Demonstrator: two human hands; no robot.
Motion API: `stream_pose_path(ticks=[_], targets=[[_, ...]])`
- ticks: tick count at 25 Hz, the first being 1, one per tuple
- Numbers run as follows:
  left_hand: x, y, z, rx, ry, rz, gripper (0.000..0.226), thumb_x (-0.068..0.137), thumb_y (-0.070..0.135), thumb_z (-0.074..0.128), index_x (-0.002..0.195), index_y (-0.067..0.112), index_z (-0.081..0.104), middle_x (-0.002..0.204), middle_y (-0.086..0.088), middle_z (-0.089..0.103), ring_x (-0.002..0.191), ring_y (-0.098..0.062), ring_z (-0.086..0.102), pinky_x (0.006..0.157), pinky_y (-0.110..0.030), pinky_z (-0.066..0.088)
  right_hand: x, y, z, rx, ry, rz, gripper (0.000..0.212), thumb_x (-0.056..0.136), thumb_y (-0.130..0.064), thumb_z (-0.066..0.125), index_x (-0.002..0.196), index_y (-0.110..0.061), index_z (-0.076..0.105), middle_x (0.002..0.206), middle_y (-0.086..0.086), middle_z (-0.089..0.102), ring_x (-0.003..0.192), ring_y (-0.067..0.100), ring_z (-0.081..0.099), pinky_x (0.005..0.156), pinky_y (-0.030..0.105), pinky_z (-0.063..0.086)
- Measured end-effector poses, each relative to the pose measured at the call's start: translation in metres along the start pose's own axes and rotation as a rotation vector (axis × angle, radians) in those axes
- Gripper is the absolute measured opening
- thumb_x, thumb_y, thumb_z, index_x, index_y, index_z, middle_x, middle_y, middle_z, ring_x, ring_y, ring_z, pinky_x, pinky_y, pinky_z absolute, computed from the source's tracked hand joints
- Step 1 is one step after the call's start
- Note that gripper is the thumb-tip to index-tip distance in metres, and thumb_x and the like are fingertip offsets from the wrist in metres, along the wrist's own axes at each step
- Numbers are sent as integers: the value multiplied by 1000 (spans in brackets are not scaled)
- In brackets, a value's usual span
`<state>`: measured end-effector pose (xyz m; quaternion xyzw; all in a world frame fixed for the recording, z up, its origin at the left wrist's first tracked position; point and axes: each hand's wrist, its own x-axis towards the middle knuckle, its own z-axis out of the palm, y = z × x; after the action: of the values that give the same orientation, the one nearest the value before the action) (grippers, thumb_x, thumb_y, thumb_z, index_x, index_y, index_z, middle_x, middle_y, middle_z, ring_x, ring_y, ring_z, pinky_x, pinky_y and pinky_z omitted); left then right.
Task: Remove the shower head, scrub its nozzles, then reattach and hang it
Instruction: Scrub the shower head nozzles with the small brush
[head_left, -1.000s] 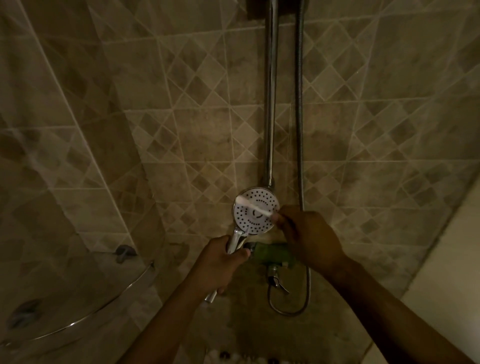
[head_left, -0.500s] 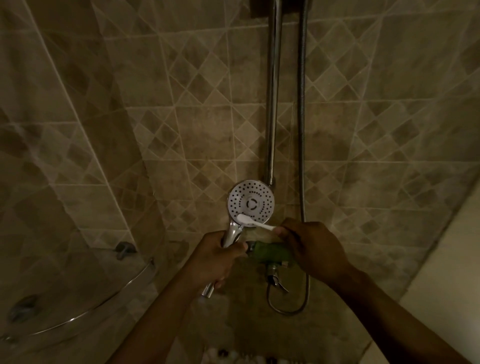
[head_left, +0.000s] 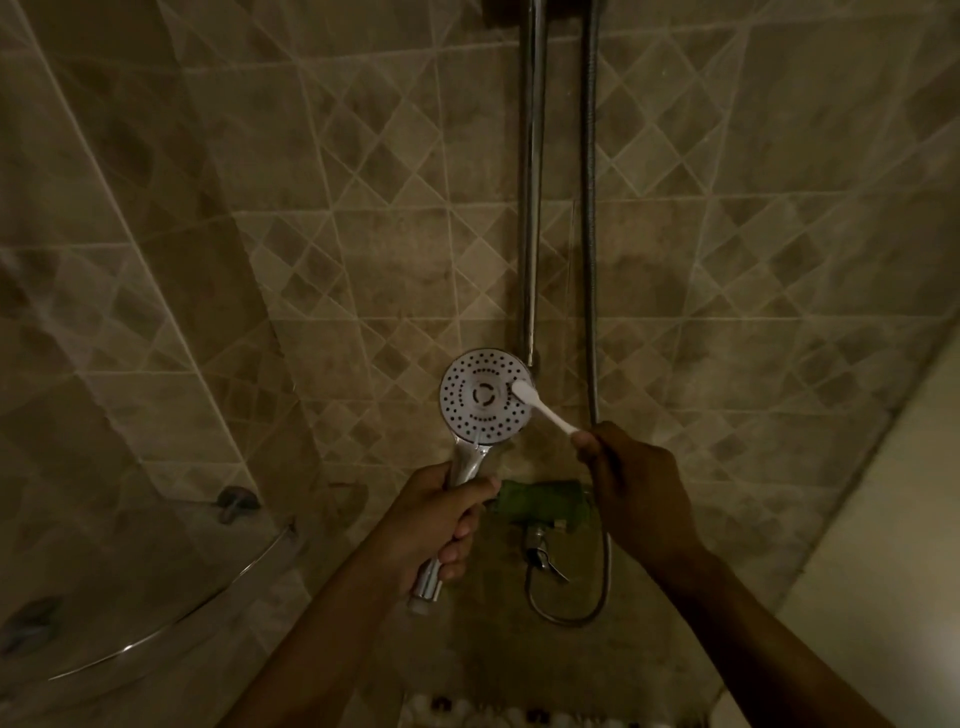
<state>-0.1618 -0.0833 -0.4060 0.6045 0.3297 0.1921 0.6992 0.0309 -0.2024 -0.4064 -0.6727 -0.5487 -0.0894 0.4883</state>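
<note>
A chrome shower head (head_left: 480, 400) with a round white nozzle face points toward me, detached from the hose, its threaded end bare below my fist. My left hand (head_left: 436, 519) grips its handle from below. My right hand (head_left: 631, 483) holds a white toothbrush (head_left: 540, 408) by its handle. The brush head rests on the right part of the nozzle face, beside the centre ring.
A chrome riser rail (head_left: 531, 208) and a metal hose (head_left: 589, 234) run down the tiled wall; the hose loops under a green-covered mixer valve (head_left: 540, 501) with a lever. A curved glass corner shelf (head_left: 171, 613) sits at lower left. A pale wall edge stands at right.
The brush head has moved from the lower rim of the nozzle face up to its right side. My right hand has risen and shifted right. The shower head stays held about where it was.
</note>
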Motion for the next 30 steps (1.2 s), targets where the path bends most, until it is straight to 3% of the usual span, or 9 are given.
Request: stream_pose_path(ticks=[5,9,13,17,22,24,26,28,30], targets=[[-1,-1,1,0,-10,-13,37,93,31,69,61,23,54,50,-2,41,31,-13,33,38,-19,30,-4,2,6,-54,-177,-111,36,100,-55,32,86,-33,57,56,-11,53,47,8,53,41,16,33],[-4,-2,-2,-4,1,-20,41,93,34,69,58,22,53,49,-1,40,31,-12,32,37,-18,30,11,8,-5,-56,-42,-72,31,101,-51,35,86,-35,57,57,-10,56,49,11,56,39,22,39],[-4,-3,-4,-3,-2,-20,41,91,36,70,57,23,52,48,-1,40,30,-12,32,37,-18,30,3,5,3,-4,-185,-124,42,100,-57,33,85,-29,61,57,-7,56,48,9,55,42,19,37],[-4,-3,-6,16,5,-10,40,92,37,70,58,23,53,48,-1,41,31,-12,31,37,-18,29,18,5,-4,39,-52,-12,33,98,-50,38,82,-31,59,54,-6,55,50,12,57,42,20,37],[-1,-8,-4,59,20,12,40,94,32,68,59,24,52,48,-2,40,30,-13,32,37,-17,30,18,-9,2,-93,-94,-45,41,96,-53,35,88,-23,63,56,-5,58,43,8,51,41,30,42],[-1,-10,-2,76,22,18,31,95,30,68,67,23,57,49,-3,40,29,-13,32,36,-18,30,26,-9,-3,-66,-21,15,45,95,-51,35,89,-18,65,56,-4,57,42,8,50,41,31,41],[-1,-9,-1,98,17,31,22,95,29,68,75,21,60,49,-3,41,30,-13,33,36,-18,31,26,-15,-1,-43,-75,-16,48,94,-54,34,90,-18,66,58,-5,59,44,6,51,42,27,42],[0,-9,-2,133,20,44,29,94,30,68,67,26,61,49,-4,41,31,-14,33,37,-19,31,19,-20,4,-55,-165,-59,52,94,-57,31,92,-19,67,64,-6,63,48,6,55,46,28,46],[1,-8,-2,160,37,59,36,94,30,68,60,31,59,49,-4,41,31,-14,33,36,-20,30,22,-18,2,-39,-95,-23,49,94,-55,34,89,-19,67,60,-6,61,46,7,53,44,24,42]])
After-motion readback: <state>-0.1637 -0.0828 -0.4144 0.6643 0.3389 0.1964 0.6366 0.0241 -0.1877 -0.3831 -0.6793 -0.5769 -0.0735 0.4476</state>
